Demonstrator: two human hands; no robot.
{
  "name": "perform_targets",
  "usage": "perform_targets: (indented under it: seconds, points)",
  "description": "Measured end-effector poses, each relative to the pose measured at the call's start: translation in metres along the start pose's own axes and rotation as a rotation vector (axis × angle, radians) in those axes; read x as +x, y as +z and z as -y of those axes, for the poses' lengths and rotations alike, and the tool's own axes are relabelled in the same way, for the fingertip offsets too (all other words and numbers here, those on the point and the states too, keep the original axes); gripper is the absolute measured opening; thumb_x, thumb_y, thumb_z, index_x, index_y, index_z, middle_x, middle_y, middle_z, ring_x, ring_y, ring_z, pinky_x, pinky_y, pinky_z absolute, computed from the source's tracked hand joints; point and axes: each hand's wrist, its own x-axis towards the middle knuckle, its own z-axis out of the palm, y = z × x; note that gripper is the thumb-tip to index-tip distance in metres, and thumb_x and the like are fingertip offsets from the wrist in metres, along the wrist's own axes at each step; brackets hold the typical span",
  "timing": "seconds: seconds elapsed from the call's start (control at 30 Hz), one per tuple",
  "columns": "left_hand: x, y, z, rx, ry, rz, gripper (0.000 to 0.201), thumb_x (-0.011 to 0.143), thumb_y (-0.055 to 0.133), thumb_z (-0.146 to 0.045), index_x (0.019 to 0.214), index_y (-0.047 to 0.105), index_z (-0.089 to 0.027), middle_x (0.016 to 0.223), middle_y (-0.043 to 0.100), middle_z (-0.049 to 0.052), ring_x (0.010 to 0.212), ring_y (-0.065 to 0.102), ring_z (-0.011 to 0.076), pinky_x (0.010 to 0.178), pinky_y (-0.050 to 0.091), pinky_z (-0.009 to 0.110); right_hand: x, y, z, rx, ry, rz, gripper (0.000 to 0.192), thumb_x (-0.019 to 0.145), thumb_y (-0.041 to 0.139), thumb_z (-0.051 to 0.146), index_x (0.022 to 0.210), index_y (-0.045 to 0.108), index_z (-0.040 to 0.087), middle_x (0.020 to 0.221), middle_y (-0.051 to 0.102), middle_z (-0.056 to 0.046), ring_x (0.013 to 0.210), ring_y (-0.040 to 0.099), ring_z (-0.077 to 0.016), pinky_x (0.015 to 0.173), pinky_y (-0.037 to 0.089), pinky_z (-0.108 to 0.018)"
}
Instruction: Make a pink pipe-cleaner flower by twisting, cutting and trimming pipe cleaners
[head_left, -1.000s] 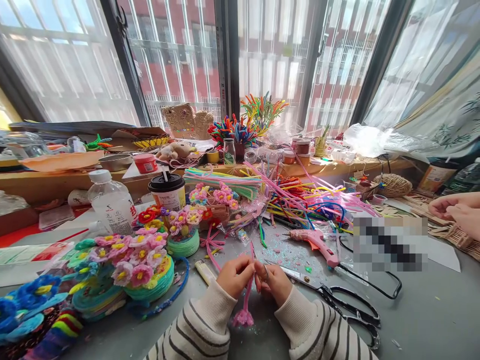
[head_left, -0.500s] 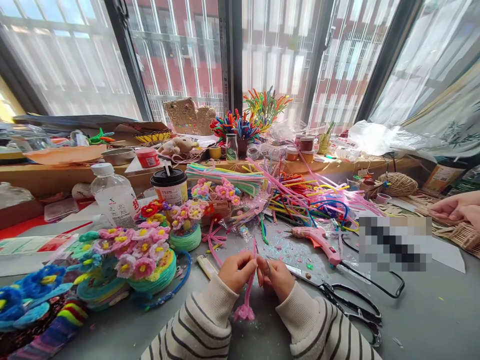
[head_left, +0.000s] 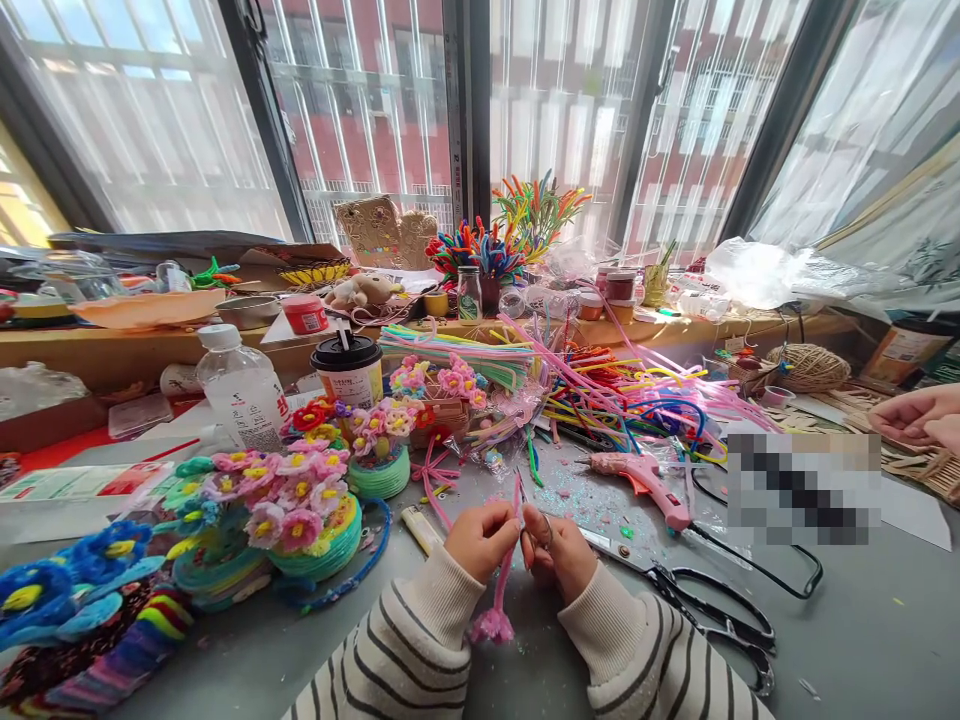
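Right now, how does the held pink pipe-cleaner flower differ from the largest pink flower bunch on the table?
The held pipe-cleaner flower is a single bloom on a stem; the flower bunch packs many blooms together. The held pipe-cleaner flower hangs head-down in the grip of the left hand; the flower bunch sits above a coiled base. Yellow centers show in the flower bunch, none on the held one. Both are pink and fuzzy.

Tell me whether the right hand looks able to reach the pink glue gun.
Probably yes: the pink glue gun lies beyond the right hand, and the large scissors between them lie flat. The hand seems occupied with a small metal tool, though, so it might need freeing first.
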Motion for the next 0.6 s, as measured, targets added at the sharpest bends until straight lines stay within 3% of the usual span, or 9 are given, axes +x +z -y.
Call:
perform_targets:
  seconds: [0.1,0.27,0.43,0.6]
  points:
    - [0.000,0.000,0.000,-0.015,-0.010,0.004,0.024,0.064,0.036,-0.027,0.043,0.031,-0.017,0.041,0.030,-0.005,0.045,0.030,0.0081,0.046,0.026,0.021,-0.002,0.001,0.003,0.039,0.012,0.019,0.050,0.050,0.051,0.059,0.034,0.041,0.013,0.023,0.020,0.010,0.020,0.017,0.0002,0.026,0.008,-0.016]
    - [-0.002,-0.001,-0.004,-0.109,0.021,0.094,0.025,0.066,0.035,-0.026,0.043,0.034,-0.016,0.044,0.041,-0.002,0.047,0.035,0.0090,0.050,0.029,0.022,-0.004,0.004,0.013,0.139,0.170,0.148,0.054,0.049,0.045,0.065,0.034,0.041,0.013,0.022,0.023,0.010,0.019,0.013,0.0013,0.025,0.005,-0.015]
    - [-0.001,0.000,-0.001,-0.046,-0.015,0.018,0.024,0.063,0.037,-0.026,0.042,0.032,-0.016,0.041,0.031,-0.005,0.045,0.030,0.0080,0.046,0.027,0.021,-0.002,0.003,0.010,0.117,0.181,0.055,0.052,0.049,0.049,0.061,0.031,0.039,0.013,0.020,0.018,0.010,0.018,0.012,0.0009,0.025,0.005,-0.016]
    - [0.000,0.000,0.000,-0.010,-0.073,0.001,0.021,0.062,0.035,-0.025,0.042,0.032,-0.017,0.041,0.027,-0.005,0.044,0.028,0.0080,0.044,0.024,0.021,-0.002,0.001,0.003,0.050,0.121,-0.030,0.047,0.047,0.057,0.054,0.032,0.037,0.014,0.020,0.023,0.009,0.019,0.016,0.0001,0.025,0.006,-0.017]
